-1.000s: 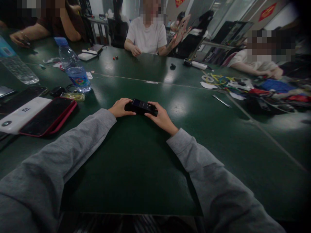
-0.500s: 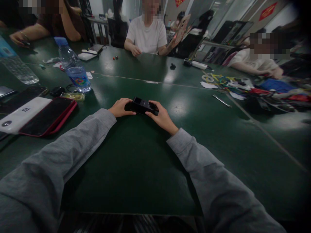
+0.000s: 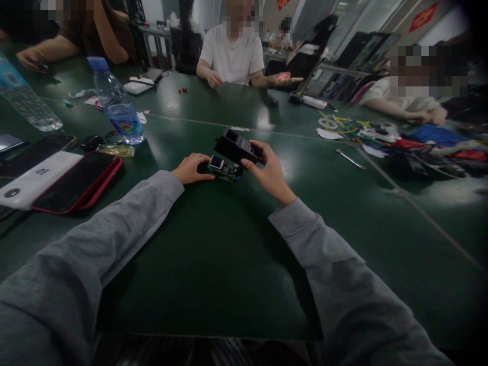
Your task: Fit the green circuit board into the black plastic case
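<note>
My left hand [image 3: 192,169] is closed on the left end of a green circuit board [image 3: 227,173] that carries a small screen [image 3: 217,162] in a white frame. Whether a lower shell sits beneath the board I cannot tell. Lifted above and to the right of the board is a black plastic cover [image 3: 235,146] with a window and small openings. My right hand [image 3: 267,168] grips that cover by its right end, thumb in front and fingers behind. Board and cover are apart at the left, with the cover tilted.
Phones, one in a red case [image 3: 82,180], and a white power bank [image 3: 36,178] lie at left, near two water bottles [image 3: 124,119]. A wrench [image 3: 349,159] and tangled cables [image 3: 366,129] are at right. People sit across the green table [image 3: 213,264].
My right hand has raised the black cover up and to the right, off the circuit board, which now shows. My left hand has stayed in place. The person opposite has lowered a phone-like object.
</note>
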Demonstrator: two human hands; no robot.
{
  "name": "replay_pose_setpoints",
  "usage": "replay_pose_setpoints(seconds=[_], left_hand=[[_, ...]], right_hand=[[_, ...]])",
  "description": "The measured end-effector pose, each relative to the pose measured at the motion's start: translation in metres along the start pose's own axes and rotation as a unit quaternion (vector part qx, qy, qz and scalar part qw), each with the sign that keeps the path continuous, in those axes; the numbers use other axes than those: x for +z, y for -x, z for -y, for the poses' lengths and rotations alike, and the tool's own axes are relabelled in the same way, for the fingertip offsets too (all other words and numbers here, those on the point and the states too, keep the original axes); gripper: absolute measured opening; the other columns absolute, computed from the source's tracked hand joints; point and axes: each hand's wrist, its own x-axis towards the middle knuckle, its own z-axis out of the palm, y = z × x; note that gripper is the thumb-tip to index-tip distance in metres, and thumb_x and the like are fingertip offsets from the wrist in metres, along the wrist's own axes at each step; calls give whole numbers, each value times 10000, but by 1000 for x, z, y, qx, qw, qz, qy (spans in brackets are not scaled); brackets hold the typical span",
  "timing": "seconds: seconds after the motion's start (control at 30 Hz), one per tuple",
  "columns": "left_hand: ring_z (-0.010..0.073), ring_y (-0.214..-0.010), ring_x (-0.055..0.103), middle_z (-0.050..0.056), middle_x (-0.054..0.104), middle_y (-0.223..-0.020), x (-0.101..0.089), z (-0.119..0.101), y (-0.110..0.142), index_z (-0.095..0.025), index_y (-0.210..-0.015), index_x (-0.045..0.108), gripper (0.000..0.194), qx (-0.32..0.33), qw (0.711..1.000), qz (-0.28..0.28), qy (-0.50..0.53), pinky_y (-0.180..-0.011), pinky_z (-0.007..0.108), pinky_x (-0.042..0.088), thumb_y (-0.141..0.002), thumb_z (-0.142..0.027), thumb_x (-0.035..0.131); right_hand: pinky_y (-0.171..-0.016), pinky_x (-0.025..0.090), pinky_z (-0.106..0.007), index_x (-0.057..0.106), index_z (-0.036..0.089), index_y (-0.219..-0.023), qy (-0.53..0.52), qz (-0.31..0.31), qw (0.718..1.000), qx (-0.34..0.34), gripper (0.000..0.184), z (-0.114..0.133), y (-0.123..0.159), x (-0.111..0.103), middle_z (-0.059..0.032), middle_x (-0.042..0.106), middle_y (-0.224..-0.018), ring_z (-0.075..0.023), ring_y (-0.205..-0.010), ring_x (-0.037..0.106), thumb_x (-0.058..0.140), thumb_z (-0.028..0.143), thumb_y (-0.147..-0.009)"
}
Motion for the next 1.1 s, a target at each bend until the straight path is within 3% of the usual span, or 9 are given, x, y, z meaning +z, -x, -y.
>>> replay_pose_setpoints(seconds=[0.23,0.43,0.77,1.1], left_hand=[[370,-1388,510,125,629,-1445,1,3,-1,-230,-1328,658,668,8,1000,6,-1,-1177,564,386,-788,-609,758],[372,-1394,505,132,625,-1454,0,3,-1,-225,-1345,655,686,3,1000,9,3,-1170,569,392,-791,-617,754],[377,-1399,498,138,613,-1466,0,3,-1,-220,-1365,642,707,-8,1000,11,4,-1169,576,388,-787,-609,762],[375,-1378,513,132,623,-1451,-1,2,0,-225,-1352,644,717,-4,1000,15,9,-1156,588,397,-786,-652,745]], right_hand=[[-1031,578,-530,525,234,-1411,57,-120,990,47,677,-47,-3,-14,-152,649,-1354,-322,-1184,679,675,626,-880],[-1024,557,-604,565,200,-1351,94,-105,986,87,608,-75,8,-14,-177,691,-1298,-353,-1171,687,726,478,-835],[-1086,515,-647,580,186,-1357,174,-82,979,64,562,-89,13,-7,-189,664,-1347,-384,-1255,644,739,365,-849],[-1148,476,-667,535,215,-1490,166,-78,982,37,658,-77,16,-10,-160,580,-1344,-373,-1283,587,711,305,-863]])
